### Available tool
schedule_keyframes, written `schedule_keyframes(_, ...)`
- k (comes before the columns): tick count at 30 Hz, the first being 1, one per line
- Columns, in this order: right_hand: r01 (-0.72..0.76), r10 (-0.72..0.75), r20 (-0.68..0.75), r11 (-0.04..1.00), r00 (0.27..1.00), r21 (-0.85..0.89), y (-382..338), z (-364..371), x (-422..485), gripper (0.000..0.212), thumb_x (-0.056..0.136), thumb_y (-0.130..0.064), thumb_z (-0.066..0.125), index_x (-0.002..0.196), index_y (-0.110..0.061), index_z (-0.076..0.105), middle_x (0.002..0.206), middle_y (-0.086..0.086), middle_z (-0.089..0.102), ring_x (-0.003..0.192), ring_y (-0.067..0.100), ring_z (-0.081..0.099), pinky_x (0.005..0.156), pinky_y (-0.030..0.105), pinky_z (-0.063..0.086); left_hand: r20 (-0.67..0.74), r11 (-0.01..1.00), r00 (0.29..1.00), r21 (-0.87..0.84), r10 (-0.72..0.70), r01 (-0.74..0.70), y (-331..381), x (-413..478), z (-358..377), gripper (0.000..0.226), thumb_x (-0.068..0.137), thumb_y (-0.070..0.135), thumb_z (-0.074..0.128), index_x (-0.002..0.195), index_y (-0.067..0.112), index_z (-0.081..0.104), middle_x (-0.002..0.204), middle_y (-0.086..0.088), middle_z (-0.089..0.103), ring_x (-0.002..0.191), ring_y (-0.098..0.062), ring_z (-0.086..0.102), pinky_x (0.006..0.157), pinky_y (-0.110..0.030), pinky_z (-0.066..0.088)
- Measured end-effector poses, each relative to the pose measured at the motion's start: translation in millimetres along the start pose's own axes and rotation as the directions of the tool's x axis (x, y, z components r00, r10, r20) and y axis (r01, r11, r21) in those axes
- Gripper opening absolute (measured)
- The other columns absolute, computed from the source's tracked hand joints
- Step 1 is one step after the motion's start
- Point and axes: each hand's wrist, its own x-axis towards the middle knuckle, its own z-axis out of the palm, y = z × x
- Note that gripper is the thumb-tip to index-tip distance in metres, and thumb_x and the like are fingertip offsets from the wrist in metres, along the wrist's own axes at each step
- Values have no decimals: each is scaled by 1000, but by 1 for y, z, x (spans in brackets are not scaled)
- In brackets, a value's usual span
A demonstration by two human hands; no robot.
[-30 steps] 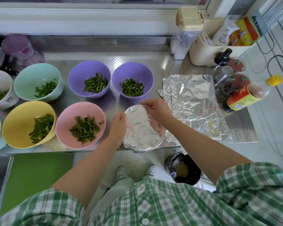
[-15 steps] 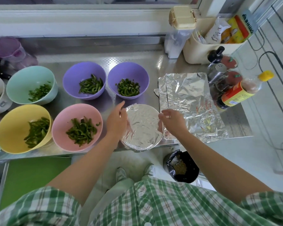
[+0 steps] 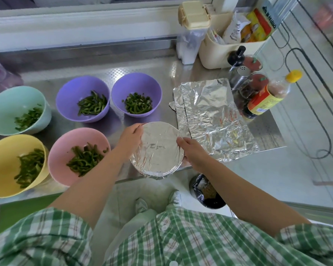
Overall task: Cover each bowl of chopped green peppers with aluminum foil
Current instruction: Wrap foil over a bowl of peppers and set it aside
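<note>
The right hand (image 3: 190, 150) has slid round to the right rim of the foil-covered bowl (image 3: 158, 150), the left hand (image 3: 131, 139) gripping its left rim, both pinching foil down; five uncovered bowls (image 3: 62, 150) left of them remain, spare foil sheets (image 3: 210, 112) just right.

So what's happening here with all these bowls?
A person is covering bowls of chopped green peppers with foil. Their left hand and right hand hold the rim of the foil-covered bowl at the counter's front edge, pressing the foil around it. The left purple bowl, right purple bowl, pink bowl, yellow bowl and mint bowl are uncovered. Spare foil sheets lie to the right.
</note>
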Motion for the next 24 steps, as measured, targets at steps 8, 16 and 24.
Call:
schedule_keyframes(8, -49, 49, 5, 996, 999, 78, -10, -1, -1, 29, 101, -28, 50, 85, -10, 67, 116, 41, 55, 91, 22, 46, 77, 38, 38, -145, 991, 988, -128, -59, 40, -7, -15, 11, 32, 101, 12, 41, 75, 3, 56, 61, -11, 49, 61, -20, 47, 64, -31, 41)
schedule_keyframes(16, 78, -75, -33, 995, 997, 65, -43, 10, 8, 31, 98, -17, 48, 110, 10, 60, 98, 31, 64, 81, 29, 64, 81, 43, 54, -341, 953, 926, -297, -159, 54, -9, -21, 5, 27, 95, 18, 38, 95, 11, 64, 93, -14, 64, 80, -21, 54, 74, -34, 48)
schedule_keyframes(24, 90, -92, -261, 996, 961, -18, -13, 3, -2, 14, 89, -6, 65, 99, -7, 75, 82, 5, 72, 72, 18, 68, 75, 35, 60, -384, 861, 849, -487, -362, 147, -8, -39, 16, 31, 103, 11, 33, 119, 0, 58, 112, -21, 61, 99, -31, 55, 85, -36, 44)
